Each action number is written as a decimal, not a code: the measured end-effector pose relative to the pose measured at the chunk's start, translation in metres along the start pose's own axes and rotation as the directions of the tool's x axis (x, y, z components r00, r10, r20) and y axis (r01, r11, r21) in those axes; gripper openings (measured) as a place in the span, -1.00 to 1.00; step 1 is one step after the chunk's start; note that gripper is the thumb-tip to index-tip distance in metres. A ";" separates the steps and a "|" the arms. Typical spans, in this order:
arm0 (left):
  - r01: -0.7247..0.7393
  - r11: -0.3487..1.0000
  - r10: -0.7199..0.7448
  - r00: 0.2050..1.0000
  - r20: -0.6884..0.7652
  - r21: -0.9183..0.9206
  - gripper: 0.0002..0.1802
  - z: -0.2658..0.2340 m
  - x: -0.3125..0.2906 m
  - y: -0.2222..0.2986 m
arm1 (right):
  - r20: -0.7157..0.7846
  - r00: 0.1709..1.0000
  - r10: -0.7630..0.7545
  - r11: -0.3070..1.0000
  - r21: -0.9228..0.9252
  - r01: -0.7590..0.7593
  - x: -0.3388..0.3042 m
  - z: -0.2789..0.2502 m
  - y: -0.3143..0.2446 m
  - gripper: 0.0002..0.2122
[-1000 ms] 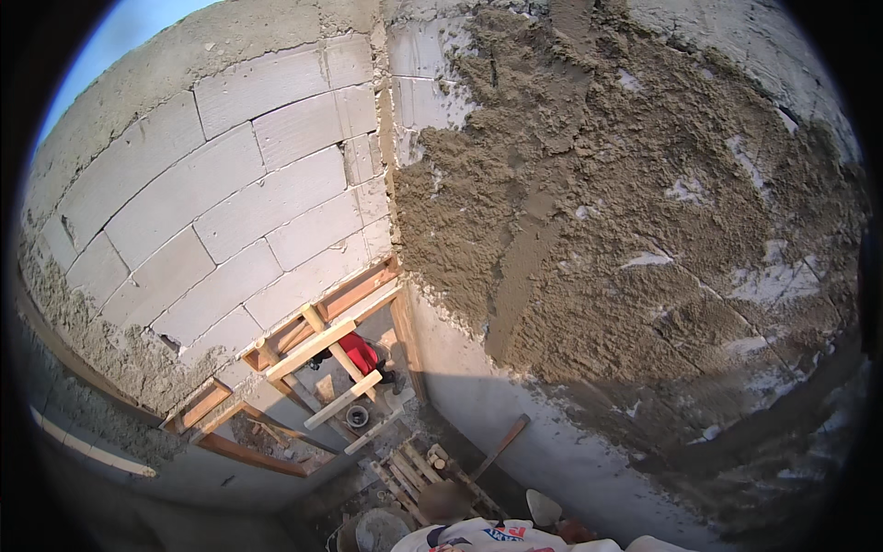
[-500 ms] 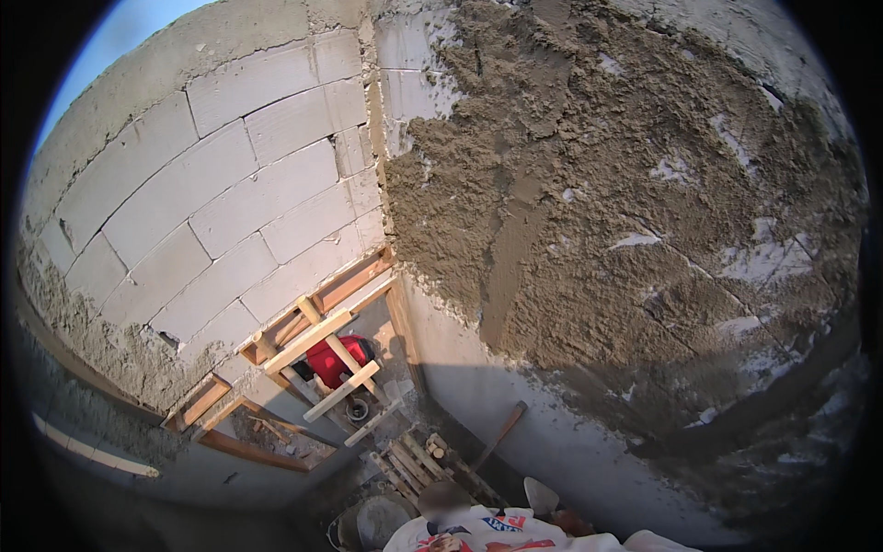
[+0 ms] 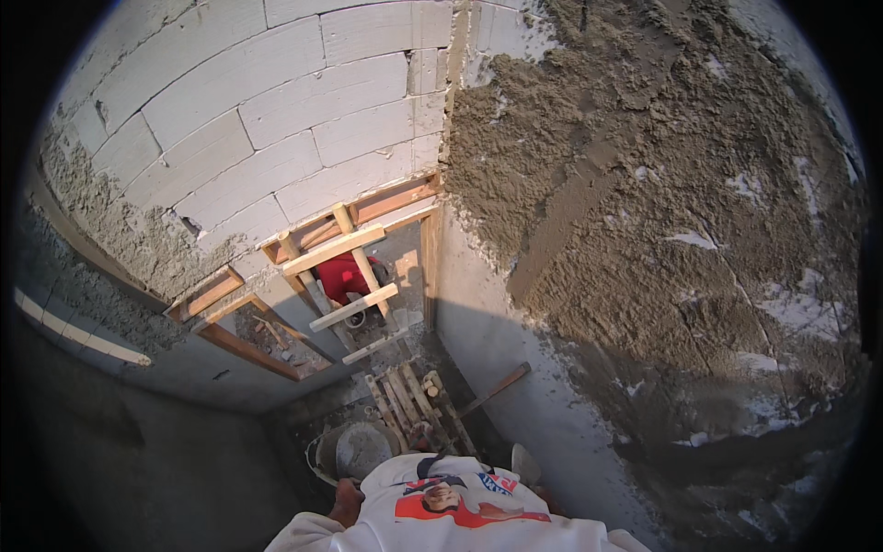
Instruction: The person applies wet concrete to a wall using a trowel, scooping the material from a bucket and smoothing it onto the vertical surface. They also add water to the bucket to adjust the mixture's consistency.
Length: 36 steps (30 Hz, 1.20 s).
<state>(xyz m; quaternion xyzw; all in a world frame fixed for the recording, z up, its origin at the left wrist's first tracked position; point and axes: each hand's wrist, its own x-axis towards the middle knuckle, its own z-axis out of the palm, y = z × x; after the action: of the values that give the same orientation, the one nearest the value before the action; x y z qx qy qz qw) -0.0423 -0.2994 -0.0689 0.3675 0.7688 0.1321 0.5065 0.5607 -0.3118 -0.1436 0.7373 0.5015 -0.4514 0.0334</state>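
My left hand (image 3: 347, 502) hangs beside my white printed shirt, next to the rim of a bucket (image 3: 324, 457) of grey mortar (image 3: 361, 448). Its fingers are too dark and small to read, and whether it touches the rim is unclear. On my other side, a pale rounded blade, seemingly a trowel (image 3: 525, 465), shows past the shirt. My right hand (image 3: 552, 503) is behind it, mostly hidden by the shirt, so its grip on the handle does not show. Rough wet mortar (image 3: 635, 212) covers much of the wall at right, with pale patches of block showing through.
Wooden poles (image 3: 405, 396) lie side by side below me. A wooden-handled tool (image 3: 497, 386) leans against the right wall. Ahead is a pale block wall (image 3: 349, 92) above timber frames (image 3: 336, 253). Through an opening, a person in red (image 3: 345, 276) bends near a small bucket (image 3: 355, 319).
My view has tilted down and turned left, so more of my shirt and the bucket shows. My left hand has come into view by the bucket. The trowel now sits nearer my body's middle.
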 end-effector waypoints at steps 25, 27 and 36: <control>0.339 -0.156 -0.628 0.691 0.358 -0.928 -0.80 0.051 0.045 -0.116 | 0.152 0.979 0.139 0.990 -0.057 -0.131 -0.055 0.007 0.000 -0.70; 0.281 -0.165 -0.656 0.685 0.319 -0.945 -0.79 0.052 0.052 -0.136 | 0.161 0.979 0.123 0.992 -0.060 -0.114 -0.052 0.007 -0.006 -0.70; 0.360 -0.002 -0.640 0.717 0.278 -0.933 -0.76 0.054 0.049 -0.130 | 0.160 0.978 0.131 0.990 -0.070 -0.122 -0.049 0.001 -0.003 -0.70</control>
<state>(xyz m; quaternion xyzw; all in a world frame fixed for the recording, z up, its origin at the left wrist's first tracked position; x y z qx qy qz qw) -0.0620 -0.3646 -0.2019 -0.3437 0.6450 0.4216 0.5367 0.5529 -0.3456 -0.1085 0.7269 0.4624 -0.4922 0.1252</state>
